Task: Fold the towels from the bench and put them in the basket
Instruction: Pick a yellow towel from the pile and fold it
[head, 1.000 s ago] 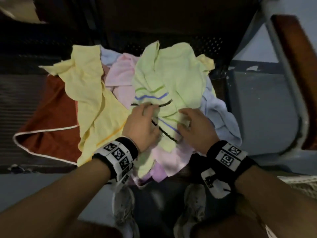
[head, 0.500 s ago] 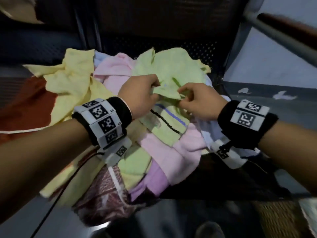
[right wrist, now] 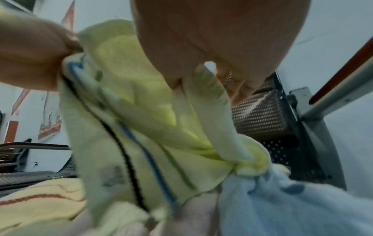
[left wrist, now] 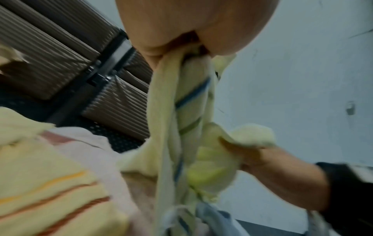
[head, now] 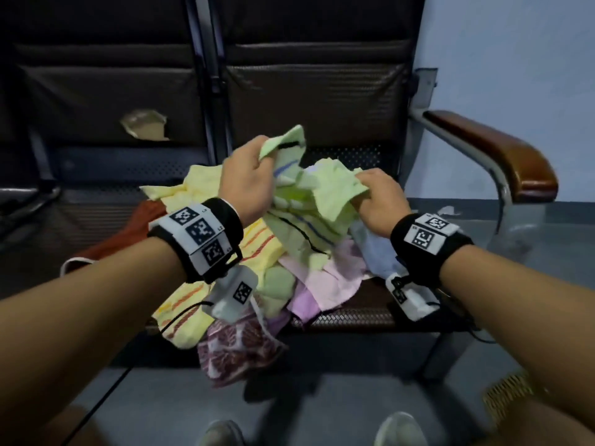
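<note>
The towel [head: 325,201] I hold is pale green with thin stripes in black, blue and darker green. Under it lies a yellow towel [head: 257,249] with orange and red-brown stripes, a plain pink one [head: 335,278], a lilac one [head: 306,300] and a light blue one [head: 376,252] that seems to carry darker blue spots, though that view is blurred. A maroon-and-white patterned cloth [head: 235,349] hangs off the front. A rust-red cloth [head: 128,233] has white edging. The bench [head: 322,101] is dark brown, its armrest [head: 502,156] reddish brown.
</note>
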`<state>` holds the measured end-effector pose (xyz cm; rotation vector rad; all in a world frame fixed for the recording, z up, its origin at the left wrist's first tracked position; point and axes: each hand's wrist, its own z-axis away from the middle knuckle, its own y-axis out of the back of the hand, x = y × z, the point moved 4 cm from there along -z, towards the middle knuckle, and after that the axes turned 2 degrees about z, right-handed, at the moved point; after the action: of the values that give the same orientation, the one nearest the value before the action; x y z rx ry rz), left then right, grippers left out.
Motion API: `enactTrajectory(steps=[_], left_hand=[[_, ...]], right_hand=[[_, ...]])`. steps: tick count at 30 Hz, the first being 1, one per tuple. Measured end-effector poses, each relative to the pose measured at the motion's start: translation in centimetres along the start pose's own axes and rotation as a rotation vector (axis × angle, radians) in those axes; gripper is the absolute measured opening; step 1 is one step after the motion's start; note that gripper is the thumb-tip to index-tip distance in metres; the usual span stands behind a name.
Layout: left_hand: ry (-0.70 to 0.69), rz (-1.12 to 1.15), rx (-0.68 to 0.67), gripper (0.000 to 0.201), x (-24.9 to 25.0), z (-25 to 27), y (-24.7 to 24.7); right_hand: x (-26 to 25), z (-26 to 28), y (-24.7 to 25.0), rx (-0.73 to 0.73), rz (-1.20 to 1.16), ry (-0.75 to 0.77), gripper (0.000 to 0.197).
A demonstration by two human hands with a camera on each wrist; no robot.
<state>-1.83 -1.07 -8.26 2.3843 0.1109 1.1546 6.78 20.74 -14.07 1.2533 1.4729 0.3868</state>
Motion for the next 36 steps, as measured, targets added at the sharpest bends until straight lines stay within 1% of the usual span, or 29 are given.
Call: enactTrajectory(steps=[1, 2, 3, 4, 5, 6, 7, 9, 10, 11, 12, 13, 15, 16, 17, 20, 23, 24, 25, 26, 27, 28, 30, 31, 32, 33, 34, 35, 36], left_hand=[[0.028, -0.058, 0.055, 0.025, -0.7, -0.3, 1.0], [0.062, -0.13, 0.097, 0.025, -1.4, -0.5, 2.0], [0.099, -0.21, 0.119, 0.021, -2.2, -0.9, 2.8], [0.151, -0.281, 0.109, 0.015, -3.1, -1.1, 3.4], [0.21, -0.336, 0.071, 0.012, -4.0, -1.0, 3.7], [0.242, -0.38, 0.02, 0.025, -4.7, -0.7, 3.8], [0.222, -0.391, -0.055, 0.045, -5.0, -0.3, 3.4], [0.051, -0.297, -0.231, 0.072, -4.1, 0.5, 1.2], [-0.035, -0.222, -0.356, 0.078, -3.3, 1.2, -0.3], [-0.092, -0.149, -0.483, 0.078, -2.8, 1.9, -2.0], [-0.117, -0.091, -0.578, 0.071, -2.6, 2.5, -3.6], [-0.128, -0.071, -0.616, 0.057, -2.6, 2.9, -5.1], [-0.14, -0.113, -0.553, 0.022, -3.1, 2.8, -6.6], [-0.12, -0.135, -0.512, 0.01, -3.7, 2.5, -6.9], [-0.079, -0.144, -0.505, 0.008, -4.6, 2.2, -7.1], [-0.005, -0.132, -0.542, 0.026, -6.6, 1.4, -7.1], [0.117, -0.041, -0.599, 0.04, -7.0, 1.3, -7.2], [0.14, -0.08, -0.652, 0.044, -6.9, 1.3, -7.5], [0.118, -0.156, -0.711, 0.049, -6.7, 1.6, -7.8], [0.08, -0.227, -0.755, 0.055, -6.5, 1.9, -8.0], [0.037, -0.276, -0.763, 0.058, -6.2, 2.1, -8.3], [-0.008, -0.296, -0.731, 0.056, -5.7, 2.2, -8.4], [-0.116, -0.222, -0.627, 0.048, -4.2, 2.5, -8.6], [-0.168, -0.161, -0.572, 0.044, -3.2, 2.6, -8.6], [-0.203, -0.104, -0.528, 0.04, -2.3, 2.6, -8.7], [-0.208, -0.058, -0.503, 0.037, -1.7, 2.5, -8.8], [-0.181, -0.03, -0.496, 0.034, -1.5, 2.2, -8.8], [-0.132, -0.026, -0.51, 0.033, -1.5, 2.1, -8.8], [-0.087, -0.066, -0.541, 0.038, -1.9, 2.0, -8.6]], right_hand=[[-0.3, 0.2, 0.9, 0.012, -0.058, 0.004, 0.012], [-0.6, 0.4, 1.8, 0.034, -0.116, 0.009, 0.013], [-0.9, 0.6, 2.6, 0.062, -0.154, 0.021, 0.02], [-1.3, 0.8, 3.1, 0.065, -0.169, 0.034, 0.021], [-1.8, 0.9, 3.2, 0.05, -0.179, 0.041, 0.016], [-2.4, 1.0, 3.2, 0.018, -0.181, 0.041, 0.01], [-3.1, 1.0, 3.0, -0.018, -0.195, 0.051, 0.012], [-4.8, 1.0, 2.6, -0.071, -0.237, 0.103, 0.031], [-5.5, 1.0, 2.1, -0.097, -0.268, 0.124, 0.032], [-6.1, 0.9, 1.8, -0.11, -0.302, 0.14, 0.027], [-6.7, 0.8, 1.5, -0.107, -0.338, 0.151, 0.024], [-6.9, 0.8, 1.4, -0.098, -0.367, 0.16, 0.023], [-6.8, 0.5, 1.7, -0.056, -0.437, 0.18, 0.025], [-6.2, 0.3, 2.1, -0.015, -0.471, 0.166, 0.028], [-5.1, 0.0, 2.6, 0.041, -0.487, 0.132, 0.031], [-0.8, -0.9, 4.3, 0.211, -0.405, -0.021, 0.034], [3.5, -1.2, 4.4, 0.243, -0.174, -0.151, 0.027], [4.8, -1.3, 4.2, 0.217, -0.075, -0.207, 0.024], [6.0, -1.2, 3.8, 0.153, 0.015, -0.276, 0.02], [6.8, -1.0, 3.3, 0.055, 0.083, -0.334, 0.021], [7.1, -0.8, 2.7, -0.061, 0.122, -0.349, 0.03], [6.6, -0.5, 1.9, -0.173, 0.125, -0.303, 0.043], [3.4, 0.6, 0.4, -0.354, 0.057, -0.051, 0.065], [1.6, 1.2, -0.4, -0.419, 0.012, 0.086, 0.067], [0.1, 1.8, -1.1, -0.461, -0.018, 0.176, 0.061], [-0.8, 2.1, -1.7, -0.473, -0.033, 0.212, 0.046], [-1.4, 2.1, -1.7, -0.45, -0.037, 0.209, 0.027], [-1.7, 1.9, -1.2, -0.386, -0.043, 0.192, 0.011], [-1.6, 1.6, -0.4, -0.298, -0.043, 0.17, 0.011]])
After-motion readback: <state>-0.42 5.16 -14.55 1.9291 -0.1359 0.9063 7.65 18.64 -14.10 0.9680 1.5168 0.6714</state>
